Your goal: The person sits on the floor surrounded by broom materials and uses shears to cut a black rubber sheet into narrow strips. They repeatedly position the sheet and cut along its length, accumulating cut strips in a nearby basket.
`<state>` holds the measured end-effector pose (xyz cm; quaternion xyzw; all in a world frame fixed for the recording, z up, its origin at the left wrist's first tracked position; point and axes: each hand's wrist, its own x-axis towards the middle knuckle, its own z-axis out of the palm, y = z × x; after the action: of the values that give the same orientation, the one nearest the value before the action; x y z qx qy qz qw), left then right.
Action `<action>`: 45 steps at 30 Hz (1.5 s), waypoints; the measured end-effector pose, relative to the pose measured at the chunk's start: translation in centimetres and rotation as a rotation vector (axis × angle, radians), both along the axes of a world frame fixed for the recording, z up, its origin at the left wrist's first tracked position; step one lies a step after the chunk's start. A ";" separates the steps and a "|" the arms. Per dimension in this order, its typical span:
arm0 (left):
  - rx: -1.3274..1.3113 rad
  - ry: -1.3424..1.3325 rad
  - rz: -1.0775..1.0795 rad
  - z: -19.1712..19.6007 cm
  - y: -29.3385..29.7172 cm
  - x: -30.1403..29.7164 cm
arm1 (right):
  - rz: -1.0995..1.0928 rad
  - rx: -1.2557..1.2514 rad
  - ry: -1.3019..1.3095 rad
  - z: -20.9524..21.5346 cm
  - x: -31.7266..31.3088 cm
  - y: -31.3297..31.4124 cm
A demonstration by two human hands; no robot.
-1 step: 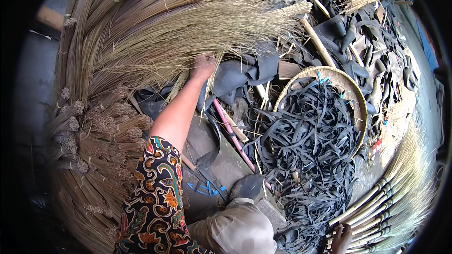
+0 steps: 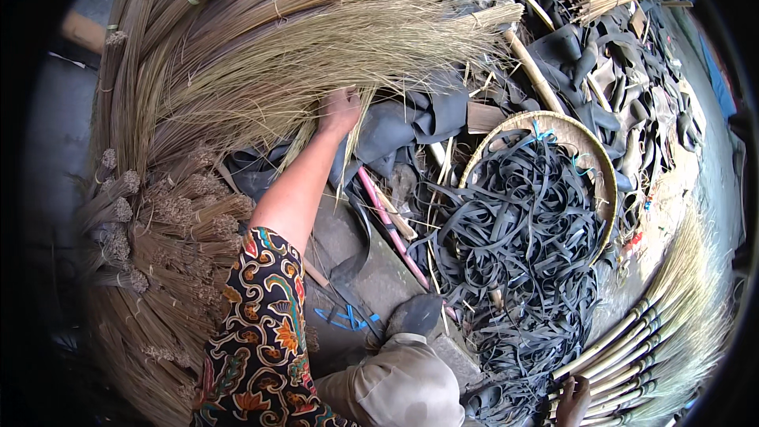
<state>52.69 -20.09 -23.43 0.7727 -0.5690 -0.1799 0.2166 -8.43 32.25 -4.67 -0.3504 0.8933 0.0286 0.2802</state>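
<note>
Left hand (image 2: 340, 111): at near edge of straw (image 2: 308, 51), which extends beyond the fingers; grip cannot be determined. Right hand (image 2: 573, 403): at broom handles (image 2: 609, 354); grip likewise unclear. No visible displacement since preceding view: working position unchanged.

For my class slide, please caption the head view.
Left hand at dry grass, right hand by brooms, black strips spilling from a woven tray.
</note>
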 end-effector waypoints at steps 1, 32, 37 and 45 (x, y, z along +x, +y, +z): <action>-0.029 -0.139 -0.058 0.1 -0.4 0.0 | -0.003 -0.043 -0.021 -0.4 -0.1 0.3; -0.235 0.184 -0.502 10.6 9.4 -4.2 | 0.148 -0.357 0.303 6.9 4.1 -2.1; -0.266 0.142 -0.814 21.0 17.2 -6.7 | 0.603 -0.497 0.646 8.1 6.9 -6.3; -0.658 -0.353 -0.978 35.9 27.6 -10.2 | 0.478 -0.651 0.241 6.8 11.6 -2.0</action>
<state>42.47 7.49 12.50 0.3329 -0.9105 0.0572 0.2384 3.12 30.25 2.11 -0.6121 0.7757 -0.1500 0.0338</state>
